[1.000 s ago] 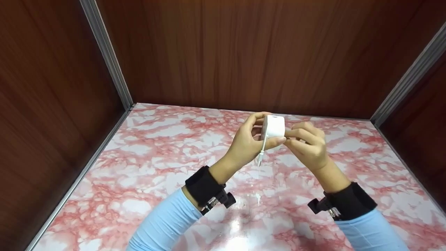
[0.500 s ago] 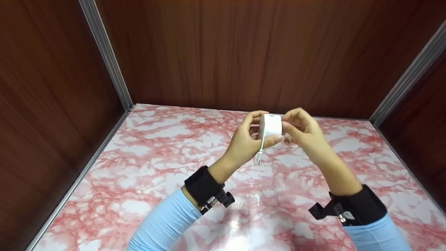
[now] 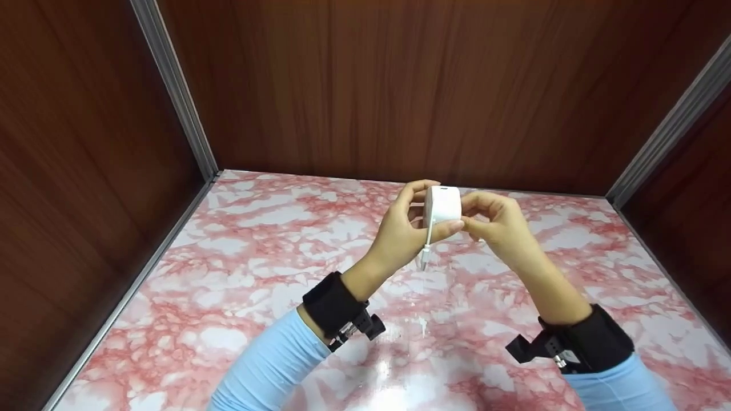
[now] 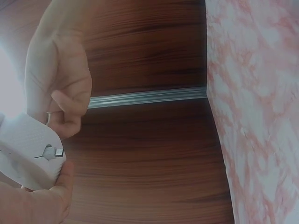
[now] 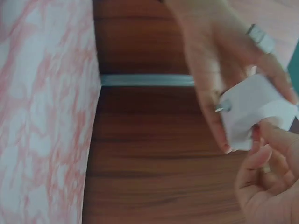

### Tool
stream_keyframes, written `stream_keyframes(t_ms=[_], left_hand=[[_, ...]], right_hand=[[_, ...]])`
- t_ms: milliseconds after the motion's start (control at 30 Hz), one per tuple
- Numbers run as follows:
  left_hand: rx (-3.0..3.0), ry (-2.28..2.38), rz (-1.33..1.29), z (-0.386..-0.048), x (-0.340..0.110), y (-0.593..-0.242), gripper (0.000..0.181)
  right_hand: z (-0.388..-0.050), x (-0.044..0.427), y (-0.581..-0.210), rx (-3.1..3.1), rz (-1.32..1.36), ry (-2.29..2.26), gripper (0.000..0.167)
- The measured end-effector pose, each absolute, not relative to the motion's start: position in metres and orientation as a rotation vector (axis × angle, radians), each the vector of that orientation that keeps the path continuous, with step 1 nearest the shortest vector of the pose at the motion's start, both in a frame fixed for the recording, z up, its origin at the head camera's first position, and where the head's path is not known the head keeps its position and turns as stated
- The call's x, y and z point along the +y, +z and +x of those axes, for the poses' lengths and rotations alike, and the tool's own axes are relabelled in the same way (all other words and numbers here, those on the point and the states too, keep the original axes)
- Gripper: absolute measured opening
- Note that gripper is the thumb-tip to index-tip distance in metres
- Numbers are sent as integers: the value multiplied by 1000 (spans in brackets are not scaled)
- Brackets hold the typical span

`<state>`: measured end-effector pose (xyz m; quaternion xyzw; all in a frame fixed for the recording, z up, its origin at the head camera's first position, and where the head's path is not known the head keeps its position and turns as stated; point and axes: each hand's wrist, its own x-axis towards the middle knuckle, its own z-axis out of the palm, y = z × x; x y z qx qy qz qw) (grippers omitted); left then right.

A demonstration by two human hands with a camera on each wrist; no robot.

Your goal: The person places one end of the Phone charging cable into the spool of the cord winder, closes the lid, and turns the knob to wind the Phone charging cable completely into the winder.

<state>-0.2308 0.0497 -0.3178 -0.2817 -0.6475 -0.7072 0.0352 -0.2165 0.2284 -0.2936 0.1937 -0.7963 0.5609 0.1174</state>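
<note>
My left hand [image 3: 397,234] grips a white block-shaped device [image 3: 446,204] above the table, thumb across its lower edge. A short white cable [image 3: 428,237] hangs from it past the thumb, ending in a plug. My right hand [image 3: 499,225] is at the device's right side, fingers bent, thumb and fingertip pinching at it. In the right wrist view these fingers [image 5: 275,133] meet beside a dark opening in the white device [image 5: 247,100]; what lies between them is hidden. The left wrist view shows a small metal-ended plug [image 4: 59,152] against the device's face.
Under the hands is a table [image 3: 228,274] with a red-and-white marbled top. Dark wooden panels [image 3: 354,85] stand at the back and both sides, with metal strips [image 3: 183,91] at their corners.
My right hand has turned and shifted its hold along the device's right side, its fingers rising and then lowering slightly. The left hand and device have moved slightly left.
</note>
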Motion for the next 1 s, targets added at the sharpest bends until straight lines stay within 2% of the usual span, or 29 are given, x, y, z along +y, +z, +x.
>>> stream_keyframes(t_ms=[167, 267, 467, 533, 667, 800, 867, 1000], left_hand=[[-1992, -2172, -867, -230, 50, -318, 61], [-1995, -2171, -862, -229, 50, -318, 61], [-2000, -2176, -884, -228, 51, -318, 64], [-2003, -2183, -889, -229, 51, -318, 64], [-1978, -2195, -903, -230, 51, -318, 63], [-1970, -2191, -897, -231, 50, -319, 63], [-1974, -2181, -883, -231, 50, -319, 62], [-1958, -2178, -869, -232, 49, -318, 62]], right_hand=[[-227, 229, -308, -2039, 849, 1176, 20], [-235, 228, -315, -1759, 1027, 889, 21], [-243, 221, -315, -1322, 1110, 544, 36], [-244, 222, -315, -1283, 1119, 531, 36], [-243, 229, -318, -1452, 1110, 661, 33], [-239, 237, -317, -1782, 1045, 1068, 17], [-235, 238, -314, -1912, 951, 1396, 9], [-227, 235, -305, -2057, 614, 1984, 5]])
